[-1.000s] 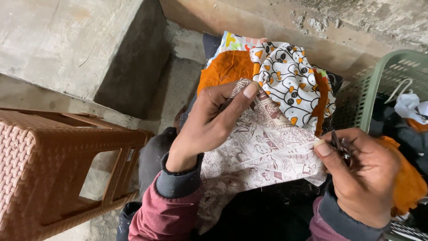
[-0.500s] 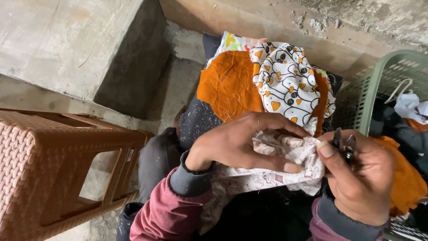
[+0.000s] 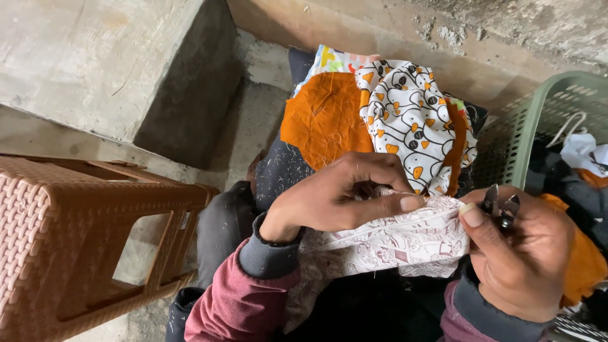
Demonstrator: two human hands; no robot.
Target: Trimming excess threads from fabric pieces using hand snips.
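A white cloth piece printed with dark red drawings (image 3: pixel 392 244) lies stretched across my lap. My left hand (image 3: pixel 342 196) pinches its upper edge with thumb and fingers. My right hand (image 3: pixel 522 253) pinches the same edge at the right with its thumb, and also holds small metal thread snips (image 3: pixel 500 206) whose blades point up. Just beyond the hands lie an orange fabric piece (image 3: pixel 326 117) and a white fabric with black lines and orange shapes (image 3: pixel 411 114), on my knee.
A brown woven-pattern plastic stool (image 3: pixel 76 234) stands at the left. A green plastic basket (image 3: pixel 544 126) with clothes and more orange cloth stands at the right. A concrete block (image 3: pixel 114 63) and a rough wall are ahead.
My left hand came down from the raised cloth and folded it, then gripped its top edge. The cloth is now pulled taut between both hands. The right hand stayed in place.
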